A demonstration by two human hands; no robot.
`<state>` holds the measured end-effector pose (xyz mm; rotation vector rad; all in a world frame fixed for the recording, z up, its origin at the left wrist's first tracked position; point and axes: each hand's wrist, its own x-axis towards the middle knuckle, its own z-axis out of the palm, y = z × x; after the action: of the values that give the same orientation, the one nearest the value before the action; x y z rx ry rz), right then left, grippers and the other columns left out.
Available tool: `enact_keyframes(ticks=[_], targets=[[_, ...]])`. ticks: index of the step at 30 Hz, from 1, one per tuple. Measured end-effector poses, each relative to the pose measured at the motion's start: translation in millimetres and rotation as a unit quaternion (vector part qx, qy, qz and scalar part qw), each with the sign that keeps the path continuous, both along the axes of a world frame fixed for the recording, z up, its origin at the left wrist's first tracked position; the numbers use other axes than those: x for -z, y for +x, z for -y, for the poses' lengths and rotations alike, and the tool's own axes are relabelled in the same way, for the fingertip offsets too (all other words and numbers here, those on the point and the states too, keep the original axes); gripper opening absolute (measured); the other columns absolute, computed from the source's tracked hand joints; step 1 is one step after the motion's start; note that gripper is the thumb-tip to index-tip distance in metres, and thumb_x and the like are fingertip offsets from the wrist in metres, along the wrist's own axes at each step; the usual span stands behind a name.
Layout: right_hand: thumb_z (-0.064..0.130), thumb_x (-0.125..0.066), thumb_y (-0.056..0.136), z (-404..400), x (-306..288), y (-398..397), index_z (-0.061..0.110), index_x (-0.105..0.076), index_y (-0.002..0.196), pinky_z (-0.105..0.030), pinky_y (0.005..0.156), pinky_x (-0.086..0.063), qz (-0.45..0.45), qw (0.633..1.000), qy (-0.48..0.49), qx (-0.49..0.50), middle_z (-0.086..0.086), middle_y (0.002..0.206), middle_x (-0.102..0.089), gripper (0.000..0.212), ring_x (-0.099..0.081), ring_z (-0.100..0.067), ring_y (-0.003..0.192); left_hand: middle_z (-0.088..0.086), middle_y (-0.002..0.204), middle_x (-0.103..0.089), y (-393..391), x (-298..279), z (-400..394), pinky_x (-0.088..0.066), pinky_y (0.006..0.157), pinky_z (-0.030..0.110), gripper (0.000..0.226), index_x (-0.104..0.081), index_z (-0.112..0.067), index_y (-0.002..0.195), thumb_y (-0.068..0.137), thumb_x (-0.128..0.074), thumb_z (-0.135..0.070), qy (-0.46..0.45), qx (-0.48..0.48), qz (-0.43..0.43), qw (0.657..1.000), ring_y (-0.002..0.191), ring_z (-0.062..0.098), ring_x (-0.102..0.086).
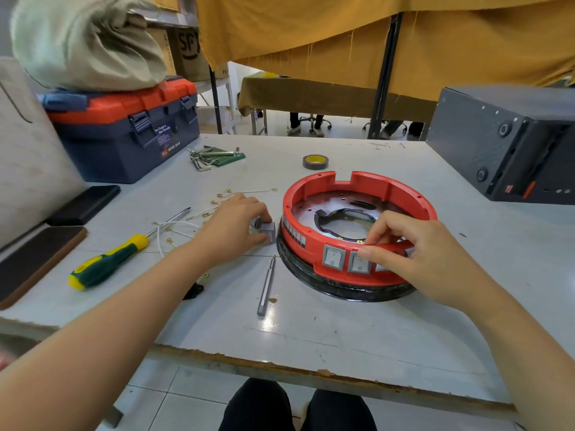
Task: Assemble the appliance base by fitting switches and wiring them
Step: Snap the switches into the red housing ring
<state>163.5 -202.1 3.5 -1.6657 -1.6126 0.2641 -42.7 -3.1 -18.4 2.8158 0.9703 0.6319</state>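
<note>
A round red appliance base [357, 194] on a black ring sits at the table's middle right. Two grey rocker switches [333, 256] sit side by side in its front wall. My right hand [417, 253] pinches the front rim of the base, thumb at the second switch [360, 263] and fingers inside the rim. My left hand [236, 228] grips a loose grey switch [267, 231] on the table just left of the base. White wires with gold ring terminals [183, 227] lie scattered beyond and under my left hand.
A green-and-yellow screwdriver [115, 259] lies at the left, a slim grey driver [267, 284] in front of the base. A blue-and-orange toolbox [130, 135], hex keys [205, 158], a tape roll [315, 161], two dark phones [84, 203] and a black box [504, 144] ring the table.
</note>
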Motion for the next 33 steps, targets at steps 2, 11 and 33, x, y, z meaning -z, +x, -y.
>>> enact_keyframes(ticks=[2,11,33], targets=[[0.063,-0.05,0.063,0,0,0,0.031,-0.058,0.08,-0.002,0.06,-0.044,0.002,1.0,0.002,0.0,0.02,0.086,-0.064,0.037,-0.053,0.013,0.095,0.004,0.097,-0.064,-3,4,5,-0.037,0.08,0.029,0.022,-0.065,-0.011,0.098,0.079,-0.074,-0.018,-0.025,0.006,0.033,0.999,0.095,0.019,-0.048],[0.027,-0.058,0.09,1,0,-2,0.032,-0.06,0.081,-0.001,0.063,-0.043,0.024,1.0,0.009,-0.002,0.022,0.082,-0.064,0.011,-0.054,0.014,0.092,0.014,0.103,-0.067,-25,-17,36,-0.057,0.082,0.031,0.03,-0.067,-0.011,0.109,0.079,-0.071,-0.011,-0.344,0.023,0.288,0.893,0.081,0.019,-0.071],[0.026,-0.075,0.075,33,-6,3,0.027,-0.068,0.103,-0.018,0.076,-0.051,-0.122,0.987,0.053,-0.084,0.004,0.09,-0.067,0.028,-0.064,-0.011,0.081,-0.012,0.084,-0.062,39,-37,142,-0.054,0.072,0.019,0.034,-0.063,-0.02,0.105,0.075,-0.078,-0.024,-0.14,0.146,0.197,0.959,0.077,0.001,-0.064]])
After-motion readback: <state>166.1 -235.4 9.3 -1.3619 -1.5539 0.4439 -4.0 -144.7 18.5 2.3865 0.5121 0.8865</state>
